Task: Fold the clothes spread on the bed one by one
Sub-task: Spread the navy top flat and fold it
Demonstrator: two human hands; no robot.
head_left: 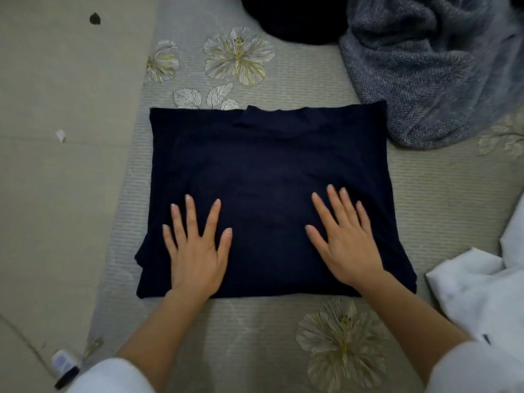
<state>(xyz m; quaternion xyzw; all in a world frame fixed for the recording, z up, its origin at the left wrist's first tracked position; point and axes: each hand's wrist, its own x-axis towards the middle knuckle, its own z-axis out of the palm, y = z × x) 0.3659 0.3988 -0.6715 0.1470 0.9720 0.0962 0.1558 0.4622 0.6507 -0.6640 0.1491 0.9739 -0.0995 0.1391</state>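
A dark navy garment lies folded into a rough rectangle in the middle of the bed. My left hand rests flat on its near left part, fingers spread, holding nothing. My right hand lies flat on its near right part, fingers spread as well. Both palms press down on the cloth. A neck-like fold shows at the garment's far edge.
The bed sheet is grey-green with flower prints. A grey fuzzy garment lies crumpled at the far right, a black one behind, white cloth at the near right. The tiled floor lies left of the bed's edge.
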